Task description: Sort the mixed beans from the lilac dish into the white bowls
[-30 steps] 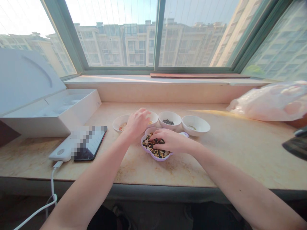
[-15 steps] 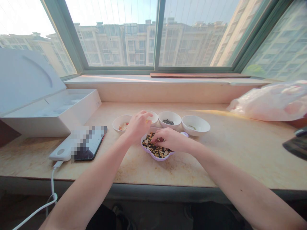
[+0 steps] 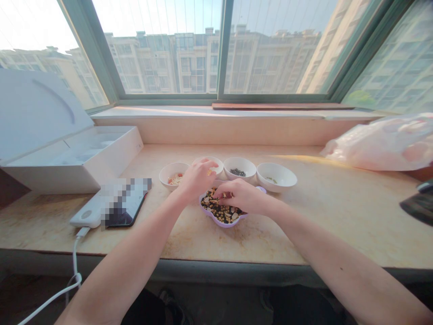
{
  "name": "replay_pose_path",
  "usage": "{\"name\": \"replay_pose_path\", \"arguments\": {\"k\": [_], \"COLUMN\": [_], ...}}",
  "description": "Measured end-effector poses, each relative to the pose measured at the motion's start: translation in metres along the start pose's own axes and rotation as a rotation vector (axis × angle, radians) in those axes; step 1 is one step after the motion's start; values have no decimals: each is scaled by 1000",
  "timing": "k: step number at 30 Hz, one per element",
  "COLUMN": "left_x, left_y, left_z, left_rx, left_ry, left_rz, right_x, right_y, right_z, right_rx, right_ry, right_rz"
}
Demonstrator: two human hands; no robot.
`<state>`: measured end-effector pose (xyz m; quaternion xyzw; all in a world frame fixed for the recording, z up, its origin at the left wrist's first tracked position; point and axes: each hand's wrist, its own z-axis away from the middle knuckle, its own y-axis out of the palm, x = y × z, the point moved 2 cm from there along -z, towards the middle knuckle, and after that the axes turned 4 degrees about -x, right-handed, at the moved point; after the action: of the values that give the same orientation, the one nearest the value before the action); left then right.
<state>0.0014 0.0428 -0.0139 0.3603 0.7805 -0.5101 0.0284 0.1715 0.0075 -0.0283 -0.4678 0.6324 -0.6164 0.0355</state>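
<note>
A lilac lobed dish (image 3: 221,222) full of mixed beans and seeds sits on the stone ledge. My right hand (image 3: 241,197) hovers over it, fingers pinched on a small reddish bean. My left hand (image 3: 195,179) is curled at the dish's far left edge, over the second white bowl (image 3: 215,163), fingertips pinched; what they hold is too small to see. Behind the dish stand several small white bowls: one with pale and red pieces (image 3: 173,174), one with black seeds (image 3: 239,166), one with a few greenish bits (image 3: 276,176).
An open white box (image 3: 74,160) stands at the left. A phone (image 3: 125,208) lies on a white power bank (image 3: 86,216) with a cable hanging off the ledge's front edge. A pink plastic bag (image 3: 382,144) lies at the right, a dark object (image 3: 417,207) at the far right edge.
My right hand lifted from the bean pile with a red bean pinched. My left hand shifted slightly right, staying over the second bowl.
</note>
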Motion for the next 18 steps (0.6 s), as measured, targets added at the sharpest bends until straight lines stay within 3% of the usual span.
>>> {"name": "replay_pose_path", "arguments": {"k": [3, 6, 11, 18], "left_x": [0, -3, -16, -19], "left_y": [-1, -4, -8, 1], "left_z": [0, 1, 5, 6], "left_rx": [-17, -7, 71, 47], "left_ry": [7, 44, 163, 203], "left_rz": [16, 77, 192, 323], "right_x": [1, 0, -10, -16], "right_y": [-5, -12, -20, -20], "right_z": [1, 2, 1, -2], "right_rx": [-41, -169, -339, -299], "right_ry": [61, 188, 336, 390], "right_rz": [-55, -163, -598, -890]}}
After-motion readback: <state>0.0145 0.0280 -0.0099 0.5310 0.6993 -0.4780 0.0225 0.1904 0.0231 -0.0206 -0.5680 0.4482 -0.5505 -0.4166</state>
